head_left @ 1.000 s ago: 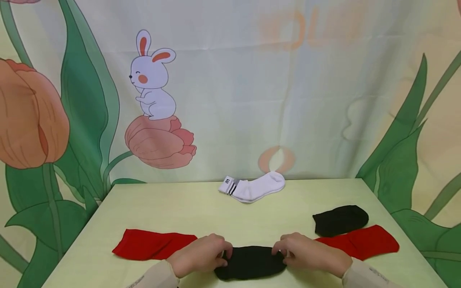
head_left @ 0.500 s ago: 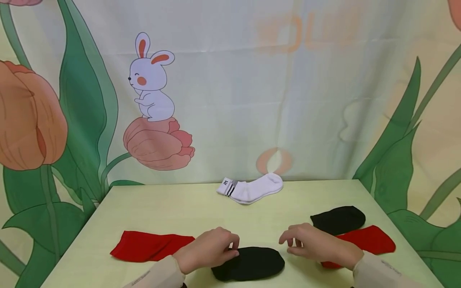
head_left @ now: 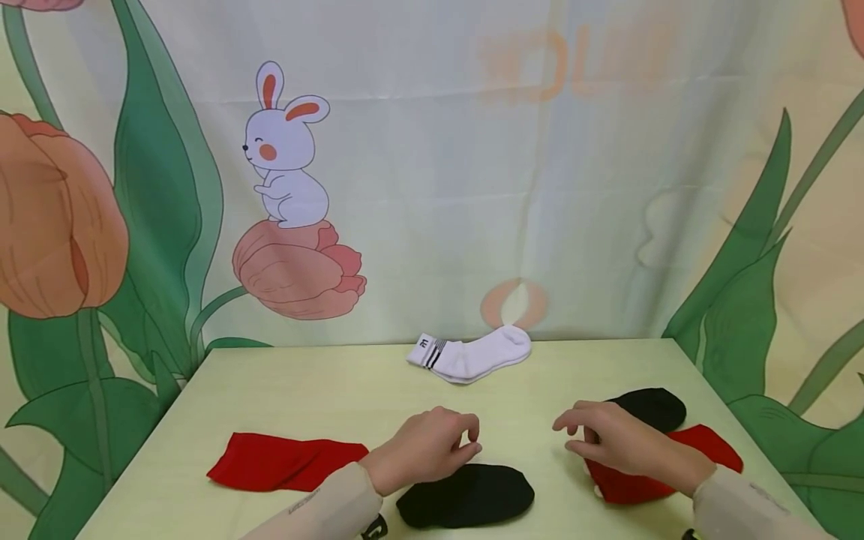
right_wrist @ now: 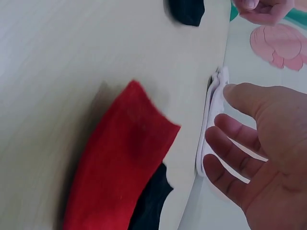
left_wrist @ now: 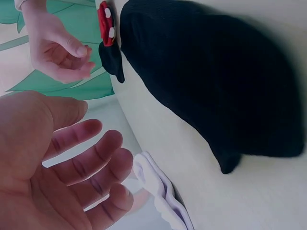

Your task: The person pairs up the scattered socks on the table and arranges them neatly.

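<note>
A black sock (head_left: 466,496) lies flat near the front of the table. My left hand (head_left: 425,450) hovers just above its far left part, fingers loosely bent and holding nothing; a gap shows between them in the left wrist view, where the black sock (left_wrist: 206,72) looks large. Off to the right, my right hand (head_left: 614,442) hangs over a red sock (head_left: 709,444) and partly covers it and a second black sock (head_left: 651,407). No cloth is between its relaxed fingers. In the right wrist view the red sock (right_wrist: 124,158) lies below the hand.
Another red sock (head_left: 283,461) lies at the left, its right end behind my left forearm. White socks (head_left: 472,358) with black stripes lie at the table's back edge. Behind the pale table (head_left: 304,390) hangs a printed cloth (head_left: 418,187) with a rabbit and flowers.
Both hands have let go of the front black sock. My left hand has risen and moved forward and right; my right hand has moved right, over the red sock. The black sock stays in place.
</note>
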A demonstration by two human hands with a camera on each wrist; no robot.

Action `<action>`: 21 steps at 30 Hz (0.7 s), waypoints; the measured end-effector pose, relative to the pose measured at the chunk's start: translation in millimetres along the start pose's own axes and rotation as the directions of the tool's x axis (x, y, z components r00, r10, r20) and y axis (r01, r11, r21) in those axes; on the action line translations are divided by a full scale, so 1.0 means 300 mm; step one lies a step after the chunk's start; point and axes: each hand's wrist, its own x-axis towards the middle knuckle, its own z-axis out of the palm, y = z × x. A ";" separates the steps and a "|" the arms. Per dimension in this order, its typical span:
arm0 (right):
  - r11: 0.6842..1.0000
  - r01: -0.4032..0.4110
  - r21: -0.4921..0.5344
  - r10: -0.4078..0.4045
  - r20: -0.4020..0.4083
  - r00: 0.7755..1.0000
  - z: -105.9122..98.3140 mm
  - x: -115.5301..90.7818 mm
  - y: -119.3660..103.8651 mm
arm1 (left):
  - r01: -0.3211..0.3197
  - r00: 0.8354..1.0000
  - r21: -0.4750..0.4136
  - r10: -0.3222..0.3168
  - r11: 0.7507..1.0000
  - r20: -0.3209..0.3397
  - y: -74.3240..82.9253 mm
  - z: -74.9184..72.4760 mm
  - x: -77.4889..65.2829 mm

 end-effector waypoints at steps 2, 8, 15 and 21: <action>1.000 0.008 -0.013 -0.008 -0.022 1.000 -0.009 -0.009 0.013 | 0.004 1.000 0.001 -0.004 1.000 -0.012 0.005 0.004 0.018; 0.998 0.014 -0.066 -0.019 -0.075 0.997 -0.033 -0.033 0.054 | 0.013 0.999 0.013 -0.013 1.000 -0.049 0.023 0.019 0.075; 0.989 -0.011 -0.145 -0.008 -0.132 0.991 -0.055 -0.050 0.112 | 0.011 0.995 0.035 -0.008 0.999 -0.101 0.042 0.050 0.145; 0.985 -0.023 -0.173 -0.003 -0.151 0.989 -0.079 -0.052 0.149 | 0.010 0.991 0.058 -0.002 0.998 -0.133 0.064 0.073 0.191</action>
